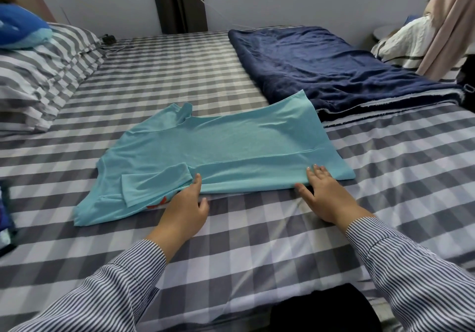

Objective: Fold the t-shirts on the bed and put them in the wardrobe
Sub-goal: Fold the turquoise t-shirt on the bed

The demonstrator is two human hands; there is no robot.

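Lying smooth on the checked bed [257,241], the soft turquoise t-shirt [218,151] meets both spread hands' [185,208] flat fingertips.

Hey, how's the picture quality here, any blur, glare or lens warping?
Head view: soft, even light with no glare and only faint shadows under the hands; the turquoise t-shirt and both hands are sharp; wide-angle distortion bows the checked bed sheet lines and stretches the striped sleeves at the lower corners.

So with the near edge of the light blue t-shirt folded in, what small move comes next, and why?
Probably fold the far long edge inward to match. The light blue t-shirt lies flat on the grey checked bedsheet; the left hand and right hand rest at the near fold, while the far sleeve still sticks out.
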